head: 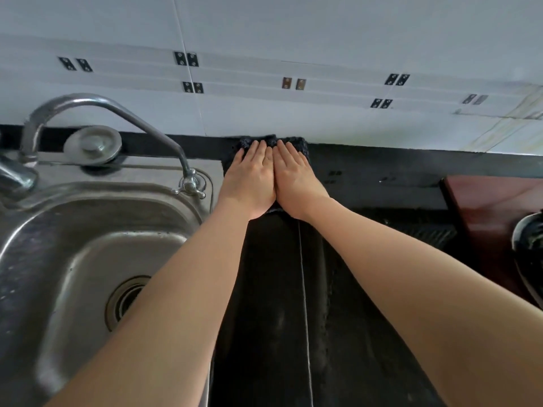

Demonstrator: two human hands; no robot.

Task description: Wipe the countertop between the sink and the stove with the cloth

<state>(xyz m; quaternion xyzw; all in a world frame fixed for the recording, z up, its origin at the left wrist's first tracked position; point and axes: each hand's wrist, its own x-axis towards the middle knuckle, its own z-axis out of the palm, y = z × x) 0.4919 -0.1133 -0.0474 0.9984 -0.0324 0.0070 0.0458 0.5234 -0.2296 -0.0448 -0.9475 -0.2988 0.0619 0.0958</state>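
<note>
Pressing cloth (273,141) at the desk's (367,177) back edge, both hands flat.
Left hand (249,180) and right hand (293,179) lay open, gripping nothing; cloth could bunch or slip into sink (88,245).

No readable text, label, brand or number anywhere. Wall tiles (293,83) above back edge of counter (382,168) carry only small dark and metallic rectangle ornaments, no letters. Faucet (97,113) and sink (58,218) show no marking that can be read.
</note>
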